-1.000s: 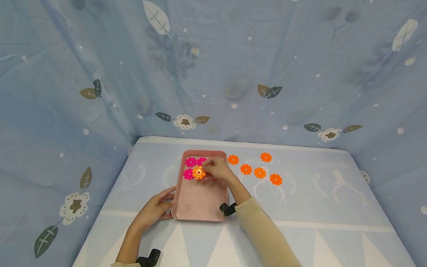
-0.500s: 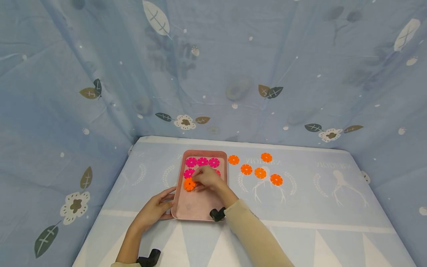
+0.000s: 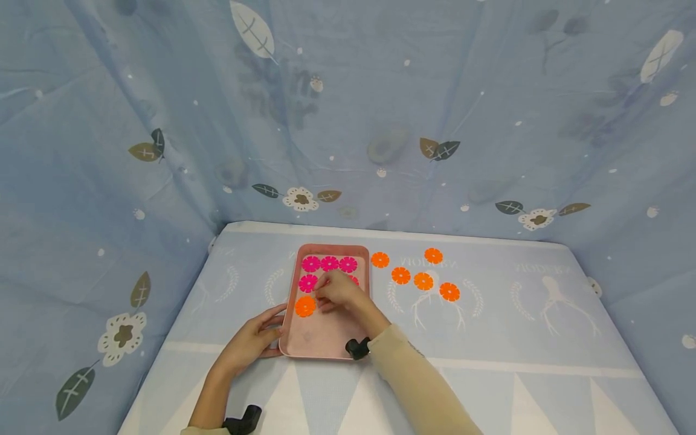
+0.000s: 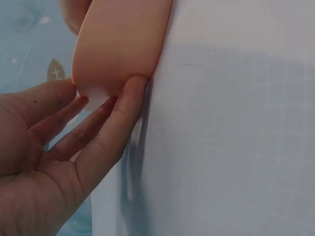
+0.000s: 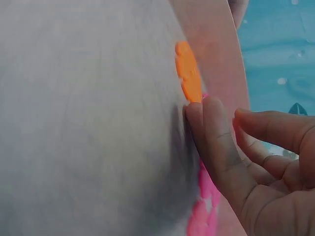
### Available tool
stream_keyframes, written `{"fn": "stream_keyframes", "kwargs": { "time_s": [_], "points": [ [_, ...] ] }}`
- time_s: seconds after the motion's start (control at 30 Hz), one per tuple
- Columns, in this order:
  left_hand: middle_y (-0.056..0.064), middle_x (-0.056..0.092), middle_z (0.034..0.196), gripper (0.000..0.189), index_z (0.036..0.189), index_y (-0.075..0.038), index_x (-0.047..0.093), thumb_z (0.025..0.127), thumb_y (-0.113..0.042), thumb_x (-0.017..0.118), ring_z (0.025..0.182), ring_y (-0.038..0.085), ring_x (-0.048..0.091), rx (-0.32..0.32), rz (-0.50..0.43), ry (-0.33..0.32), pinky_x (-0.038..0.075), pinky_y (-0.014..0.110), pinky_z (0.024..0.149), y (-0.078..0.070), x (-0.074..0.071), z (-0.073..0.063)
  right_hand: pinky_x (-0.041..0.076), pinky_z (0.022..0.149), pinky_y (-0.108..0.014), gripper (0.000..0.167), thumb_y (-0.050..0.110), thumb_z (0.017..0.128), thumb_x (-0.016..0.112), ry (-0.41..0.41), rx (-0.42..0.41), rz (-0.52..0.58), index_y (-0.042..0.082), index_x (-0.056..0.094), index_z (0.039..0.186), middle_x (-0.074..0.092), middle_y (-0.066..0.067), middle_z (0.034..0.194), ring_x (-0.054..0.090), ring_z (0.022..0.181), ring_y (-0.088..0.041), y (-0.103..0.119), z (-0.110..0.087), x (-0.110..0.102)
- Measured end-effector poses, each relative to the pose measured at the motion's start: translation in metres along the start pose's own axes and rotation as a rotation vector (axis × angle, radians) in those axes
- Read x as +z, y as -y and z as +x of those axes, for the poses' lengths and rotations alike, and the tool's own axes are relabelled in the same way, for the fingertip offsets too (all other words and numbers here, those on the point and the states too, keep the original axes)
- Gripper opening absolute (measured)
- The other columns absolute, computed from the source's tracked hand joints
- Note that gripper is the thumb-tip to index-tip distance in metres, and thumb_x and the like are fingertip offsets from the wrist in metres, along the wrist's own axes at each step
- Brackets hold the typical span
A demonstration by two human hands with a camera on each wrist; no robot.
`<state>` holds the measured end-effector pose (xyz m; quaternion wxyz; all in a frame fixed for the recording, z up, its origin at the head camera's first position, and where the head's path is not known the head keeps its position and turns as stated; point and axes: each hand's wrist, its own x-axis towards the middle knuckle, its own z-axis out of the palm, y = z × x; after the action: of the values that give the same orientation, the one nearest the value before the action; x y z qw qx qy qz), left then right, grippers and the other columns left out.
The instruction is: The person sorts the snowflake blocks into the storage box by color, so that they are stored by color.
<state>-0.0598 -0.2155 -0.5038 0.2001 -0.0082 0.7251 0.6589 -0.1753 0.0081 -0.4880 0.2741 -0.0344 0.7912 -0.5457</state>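
Observation:
A pink tray lies on the table. In it, an orange notched flower-shaped disc lies flat near the left wall, below a magenta disc. My right hand is just right of the orange disc; in the right wrist view its fingertips are at the edge of the orange disc, thumb apart from the fingers. My left hand touches the tray's left side; in the left wrist view the extended fingers meet the tray wall.
A row of three magenta discs lies at the tray's far end. Another reddish-pink disc is partly hidden behind my right hand. Several orange discs lie on the table right of the tray. A patterned blue curtain hangs behind.
My right hand has carried the orange disc toward the tray's near left, set it down below the magenta discs and let go. The left hand has stayed at the tray's side.

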Motion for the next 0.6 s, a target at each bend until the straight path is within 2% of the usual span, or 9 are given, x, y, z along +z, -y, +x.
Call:
{"fn": "stream_keyframes", "kwargs": {
  "time_s": [0.13,0.3,0.47,0.6],
  "points": [
    [0.031,0.042,0.146,0.054,0.154,-0.007,0.039,0.102,-0.004,0.054,0.114,0.040,0.061,0.004,0.004,-0.002,0.059,0.046,0.079,-0.001,0.000,0.001,0.062,0.067,-0.040,0.009,0.008,0.095,0.068,-0.014,-0.074,-0.036,0.000,0.065,0.100,0.069,-0.018,0.085,0.070,0.074,-0.032,0.003,-0.013,-0.016],
    [0.031,0.042,0.146,0.054,0.154,-0.008,0.038,0.102,-0.004,0.054,0.114,0.039,0.061,0.000,0.005,0.001,0.060,0.046,0.079,-0.002,0.002,0.001,0.061,0.073,-0.042,0.011,0.007,0.096,0.066,-0.024,-0.180,-0.046,-0.002,0.065,0.103,0.069,-0.021,0.095,0.070,0.085,-0.038,0.004,-0.034,-0.049],
    [0.029,0.043,0.145,0.054,0.154,-0.008,0.038,0.102,-0.003,0.053,0.114,0.038,0.062,-0.011,0.002,-0.004,0.060,0.046,0.080,0.000,0.002,0.001,0.061,0.074,-0.041,0.023,0.006,0.096,0.064,-0.057,-0.190,-0.003,-0.007,0.062,0.114,0.066,-0.023,0.103,0.069,0.089,-0.041,-0.006,-0.054,-0.080],
    [0.029,0.043,0.146,0.054,0.154,-0.008,0.038,0.102,-0.003,0.053,0.114,0.038,0.061,-0.009,-0.005,0.001,0.059,0.046,0.080,0.001,0.000,0.002,0.061,0.073,-0.039,0.025,0.006,0.096,0.065,-0.117,-0.182,0.002,-0.007,0.061,0.118,0.065,-0.023,0.104,0.068,0.086,-0.035,-0.020,-0.066,-0.102]
  ]
}}
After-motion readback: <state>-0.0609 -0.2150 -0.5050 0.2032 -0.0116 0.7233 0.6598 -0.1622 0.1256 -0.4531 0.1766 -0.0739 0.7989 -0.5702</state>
